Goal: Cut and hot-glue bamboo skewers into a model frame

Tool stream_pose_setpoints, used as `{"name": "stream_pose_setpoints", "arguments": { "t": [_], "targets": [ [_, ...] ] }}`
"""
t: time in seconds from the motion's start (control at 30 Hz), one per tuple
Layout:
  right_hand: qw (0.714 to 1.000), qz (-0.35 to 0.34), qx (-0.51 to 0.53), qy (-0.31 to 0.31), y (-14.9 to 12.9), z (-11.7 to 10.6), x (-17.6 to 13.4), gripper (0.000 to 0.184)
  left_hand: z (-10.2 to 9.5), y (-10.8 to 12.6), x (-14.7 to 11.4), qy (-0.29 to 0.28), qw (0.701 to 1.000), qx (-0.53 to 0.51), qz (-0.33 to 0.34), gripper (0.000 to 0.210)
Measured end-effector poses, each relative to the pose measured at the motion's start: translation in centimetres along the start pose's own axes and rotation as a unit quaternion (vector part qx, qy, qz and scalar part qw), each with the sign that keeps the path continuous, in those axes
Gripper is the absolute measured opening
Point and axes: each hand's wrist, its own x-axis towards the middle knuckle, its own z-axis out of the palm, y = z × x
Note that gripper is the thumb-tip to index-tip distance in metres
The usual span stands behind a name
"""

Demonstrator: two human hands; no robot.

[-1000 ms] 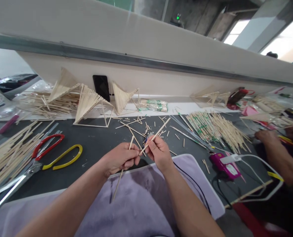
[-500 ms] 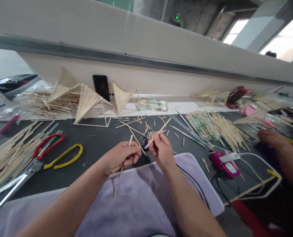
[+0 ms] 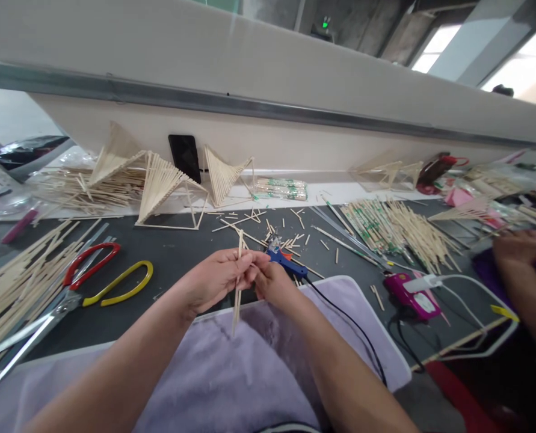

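The left hand's (image 3: 220, 275) fingers pinch what look like two wooden sticks (image 3: 236, 300), nearly side by side, far ends over the desk (image 3: 171, 255), near ends over the purple cloth (image 3: 258, 391). The right hand (image 3: 275, 284) has just come in against them, and the slanting stick it held apart no longer shows separately; the pair now seems handled at one spot. Its fingers bunch against the left ones; whether they grip anything cannot be told. Just beyond, the blue glue gun (image 3: 290, 264) has come into fuller view. The fingers hide the sticks' middles. Another person's arm (image 3: 527, 294) is cut off at the right edge.
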Motion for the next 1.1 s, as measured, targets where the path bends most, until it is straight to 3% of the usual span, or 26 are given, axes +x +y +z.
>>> {"name": "stream_pose_setpoints", "arguments": {
  "t": [0.13, 0.27, 0.33, 0.43, 0.53, 0.67, 0.77, 0.93, 1.1],
  "targets": [
    [0.996, 0.023, 0.048, -0.064, -1.5, 0.2, -0.4, 0.025, 0.0, -0.2, 0.3, 0.056, 0.997, -0.021, 0.047, 0.032],
    [0.979, 0.024, 0.158, -0.13, -2.7, 1.0, -1.0, 0.022, 0.0, -0.5, 0.2, 0.103, 0.988, 0.097, 0.067, 0.036],
    [0.974, 0.023, 0.172, -0.145, -2.8, 1.0, -1.2, 0.021, 0.1, -0.6, 0.1, 0.081, 0.983, 0.153, 0.063, 0.041],
    [0.974, 0.013, 0.178, -0.136, -3.0, -0.1, -1.3, 0.022, -0.4, -0.3, 0.1, -0.005, 0.975, 0.217, 0.049, 0.05],
    [0.978, 0.006, 0.185, -0.101, -3.7, -2.1, -1.5, 0.023, -1.8, -0.3, 0.7, -0.055, 0.932, 0.347, 0.093, 0.04],
    [0.974, -0.05, 0.22, -0.006, -4.9, -4.3, -1.9, 0.023, -3.2, -1.5, 1.4, -0.161, 0.819, 0.534, 0.135, 0.03],
    [0.968, -0.075, 0.236, 0.041, -5.5, -4.9, -2.2, 0.022, -3.2, -2.7, 1.6, -0.198, 0.767, 0.592, 0.149, 0.026],
    [0.966, -0.091, 0.242, 0.03, -5.7, -4.8, -2.1, 0.034, -3.0, -3.4, 1.9, -0.157, 0.74, 0.631, 0.171, 0.021],
    [0.964, -0.097, 0.245, 0.03, -5.1, -4.7, -1.6, 0.026, -2.3, -1.6, 1.4, -0.088, 0.74, 0.624, 0.236, 0.021]
  ]
}}
